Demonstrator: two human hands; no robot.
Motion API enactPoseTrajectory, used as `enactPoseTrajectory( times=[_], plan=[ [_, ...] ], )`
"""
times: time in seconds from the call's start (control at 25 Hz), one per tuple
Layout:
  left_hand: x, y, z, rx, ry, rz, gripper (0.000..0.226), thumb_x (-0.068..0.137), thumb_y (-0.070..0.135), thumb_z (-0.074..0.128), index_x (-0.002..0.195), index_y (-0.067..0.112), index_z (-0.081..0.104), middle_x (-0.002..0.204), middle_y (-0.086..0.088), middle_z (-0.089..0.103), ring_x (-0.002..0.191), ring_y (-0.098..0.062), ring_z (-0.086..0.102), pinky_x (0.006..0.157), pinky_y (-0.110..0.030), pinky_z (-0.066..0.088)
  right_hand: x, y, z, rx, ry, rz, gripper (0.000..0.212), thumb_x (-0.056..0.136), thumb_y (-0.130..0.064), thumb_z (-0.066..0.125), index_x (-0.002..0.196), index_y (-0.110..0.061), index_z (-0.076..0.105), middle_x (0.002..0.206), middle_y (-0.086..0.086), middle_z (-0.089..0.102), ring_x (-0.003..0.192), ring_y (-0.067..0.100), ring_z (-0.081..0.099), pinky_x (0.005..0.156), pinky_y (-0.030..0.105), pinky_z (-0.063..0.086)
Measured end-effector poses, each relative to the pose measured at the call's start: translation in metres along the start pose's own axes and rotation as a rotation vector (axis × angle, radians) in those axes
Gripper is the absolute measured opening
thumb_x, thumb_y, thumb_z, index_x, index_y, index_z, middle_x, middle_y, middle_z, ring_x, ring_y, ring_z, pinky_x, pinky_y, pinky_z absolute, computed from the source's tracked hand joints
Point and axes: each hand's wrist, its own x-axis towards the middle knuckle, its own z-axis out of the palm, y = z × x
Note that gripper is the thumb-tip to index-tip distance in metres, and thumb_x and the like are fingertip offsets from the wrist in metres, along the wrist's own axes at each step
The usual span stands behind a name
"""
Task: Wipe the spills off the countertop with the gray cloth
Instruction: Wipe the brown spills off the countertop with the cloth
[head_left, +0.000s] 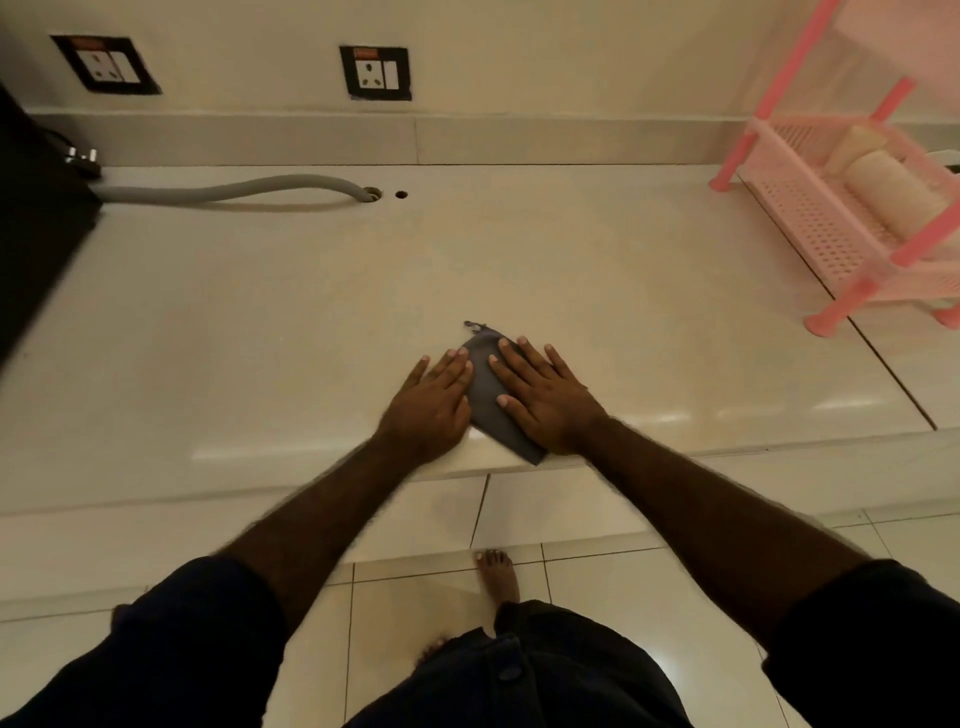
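Note:
A folded gray cloth (485, 387) lies on the cream countertop (260, 322) close to its front edge. My left hand (434, 402) rests flat with fingers spread, its fingertips overlapping the cloth's left edge. My right hand (540, 397) presses flat on the cloth's right half, fingers apart. A small tag sticks out at the cloth's far corner. One corner of the cloth reaches the counter's front edge. No spill is visible on the glossy surface.
A pink plastic rack (852, 218) holding pale rolls stands at the right. A gray hose (234, 189) runs from a dark appliance (36, 218) at the left into a hole near the back wall. Two wall sockets (375, 73) sit above. Tiled floor lies below.

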Motion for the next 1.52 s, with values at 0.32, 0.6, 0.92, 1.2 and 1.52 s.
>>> enactPoseTrajectory(
  times=[0.32, 0.6, 0.92, 1.2, 1.52],
  plan=[
    [-0.107, -0.053, -0.013, 0.004, 0.115, -0.213, 0.068, 0.098, 0.035, 0.02, 0.156, 0.003, 0.037, 0.166, -0.015, 0.032, 0.156, -0.027, 0.026, 0.128, -0.048, 0.014, 0.05, -0.095, 0.009, -0.05, -0.082, -0.262, 0.076, 0.105, -0.063, 0.003, 0.173, -0.028, -0.001, 0.182, -0.001, -0.008, 0.168, 0.021, -0.013, 0.136, 0.048, -0.007],
    [-0.138, -0.028, 0.002, -0.005, 0.11, -0.246, 0.069, 0.099, 0.035, 0.017, 0.159, 0.003, 0.028, 0.169, -0.015, 0.023, 0.159, -0.026, 0.015, 0.13, -0.047, 0.009, 0.027, -0.092, 0.015, -0.056, -0.101, -0.38, 0.069, 0.113, -0.059, 0.013, 0.172, -0.03, -0.005, 0.181, -0.003, -0.014, 0.166, 0.017, -0.019, 0.134, 0.044, -0.014],
    [-0.103, 0.032, 0.016, -0.051, 0.062, -0.118, 0.068, 0.1, 0.035, 0.018, 0.161, 0.006, 0.022, 0.171, -0.015, 0.015, 0.16, -0.025, 0.007, 0.129, -0.041, -0.001, -0.034, -0.025, 0.006, -0.039, -0.142, -0.256, 0.068, 0.115, -0.058, 0.019, 0.171, -0.033, -0.01, 0.179, -0.011, -0.022, 0.161, 0.006, -0.03, 0.132, 0.037, -0.018],
    [-0.06, 0.061, 0.017, -0.043, -0.084, 0.007, 0.071, 0.1, 0.037, 0.028, 0.163, 0.009, 0.013, 0.173, -0.012, 0.004, 0.16, -0.025, -0.003, 0.13, -0.046, -0.003, -0.088, -0.004, 0.013, 0.015, -0.114, -0.007, 0.075, 0.111, -0.068, 0.019, 0.171, -0.033, -0.009, 0.18, -0.008, -0.019, 0.164, 0.011, -0.024, 0.137, 0.047, -0.005],
    [-0.063, 0.031, 0.03, 0.223, 0.149, 0.421, 0.071, 0.093, 0.017, 0.066, 0.157, 0.01, 0.035, 0.165, -0.016, 0.034, 0.155, -0.031, 0.026, 0.127, -0.058, 0.013, -0.113, -0.024, 0.019, 0.174, -0.051, 0.078, 0.096, 0.095, -0.088, 0.005, 0.172, -0.032, -0.001, 0.179, -0.008, -0.018, 0.163, 0.007, -0.025, 0.135, 0.038, -0.009]
  ],
)
